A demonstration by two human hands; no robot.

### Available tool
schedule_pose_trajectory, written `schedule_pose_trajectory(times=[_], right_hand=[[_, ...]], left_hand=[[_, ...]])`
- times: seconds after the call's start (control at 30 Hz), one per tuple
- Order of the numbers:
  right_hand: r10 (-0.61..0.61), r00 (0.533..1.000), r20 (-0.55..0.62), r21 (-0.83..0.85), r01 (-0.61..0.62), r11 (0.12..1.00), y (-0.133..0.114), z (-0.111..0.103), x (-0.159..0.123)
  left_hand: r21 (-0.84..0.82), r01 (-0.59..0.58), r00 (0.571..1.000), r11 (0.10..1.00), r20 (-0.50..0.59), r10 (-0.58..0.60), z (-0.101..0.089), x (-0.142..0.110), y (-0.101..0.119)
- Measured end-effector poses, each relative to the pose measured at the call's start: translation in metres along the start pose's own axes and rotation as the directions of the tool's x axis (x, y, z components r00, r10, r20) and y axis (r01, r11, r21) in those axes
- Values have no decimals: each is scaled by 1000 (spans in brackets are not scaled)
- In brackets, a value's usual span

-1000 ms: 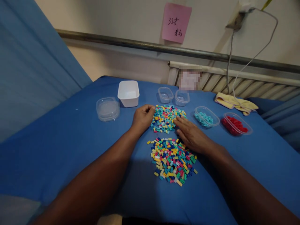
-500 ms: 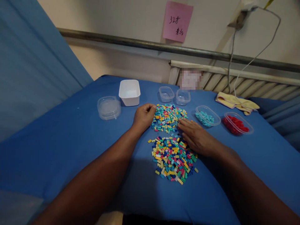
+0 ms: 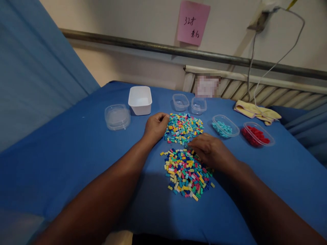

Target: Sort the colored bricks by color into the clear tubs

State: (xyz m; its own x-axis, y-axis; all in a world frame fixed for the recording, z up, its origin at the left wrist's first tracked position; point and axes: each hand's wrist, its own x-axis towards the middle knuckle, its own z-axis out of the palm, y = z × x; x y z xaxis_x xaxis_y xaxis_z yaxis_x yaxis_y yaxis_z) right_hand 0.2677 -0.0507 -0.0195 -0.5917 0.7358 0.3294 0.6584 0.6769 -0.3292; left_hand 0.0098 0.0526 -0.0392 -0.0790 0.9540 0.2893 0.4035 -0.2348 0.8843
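Observation:
Small multicoloured toy building bricks lie in two heaps on the blue cloth, a far heap (image 3: 184, 126) and a near heap (image 3: 187, 175). My left hand (image 3: 156, 126) rests at the left edge of the far heap, its fingers curled and closed; whatever they may hold is hidden. Over the narrow gap between the heaps is my right hand (image 3: 211, 149), palm down, thumb and fingertips drawn together beside a few loose teal bricks. I cannot make out what is between those fingertips.
A white tub (image 3: 140, 100) and stacked clear lids (image 3: 117, 117) stand back left. Behind the far heap are two clear tubs (image 3: 181, 102). To the right sit a tub of turquoise bricks (image 3: 222, 129), a tub of red bricks (image 3: 258, 135) and a yellow cloth (image 3: 255, 110).
My right hand has shifted slightly left and drawn its outstretched fingers together, moving off the far heap's right edge towards the gap. My left hand stays in place.

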Motion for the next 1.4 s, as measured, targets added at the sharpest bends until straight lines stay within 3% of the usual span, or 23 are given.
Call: schedule_pose_trajectory(times=[0.23,0.53,0.83,0.93,1.03,1.1,1.17,1.27,1.4], right_hand=[[114,975,192,-121,-92,988,-11,-2,16],[237,943,233,-105,-218,970,-25,-5,22],[113,973,203,-17,-112,994,-29,-2,19],[104,988,110,9,-106,994,-21,-6,14],[161,977,-139,-6,-164,986,0,-21,2],[239,912,-334,-39,-266,963,21,-34,-9],[313,815,-487,-60,-388,920,44,-45,-20],[393,731,-557,-69,-513,856,74,-53,-32],[375,743,-553,-143,-529,837,87,-53,-34]], left_hand=[[6,-9,1000,1000,6,9,0,-1,1],[25,-6,1000,1000,10,6,-1,-1,0],[1,-7,1000,1000,-2,7,-1,0,1],[5,-16,1000,1000,-6,16,-2,0,1],[11,-16,1000,1000,-5,16,-2,0,2],[14,-11,1000,1000,-5,12,-2,-1,1],[20,-11,1000,1000,0,11,-2,-1,2],[31,-20,1000,999,8,20,-3,-1,2],[34,-17,1000,999,1,17,-2,0,2]])
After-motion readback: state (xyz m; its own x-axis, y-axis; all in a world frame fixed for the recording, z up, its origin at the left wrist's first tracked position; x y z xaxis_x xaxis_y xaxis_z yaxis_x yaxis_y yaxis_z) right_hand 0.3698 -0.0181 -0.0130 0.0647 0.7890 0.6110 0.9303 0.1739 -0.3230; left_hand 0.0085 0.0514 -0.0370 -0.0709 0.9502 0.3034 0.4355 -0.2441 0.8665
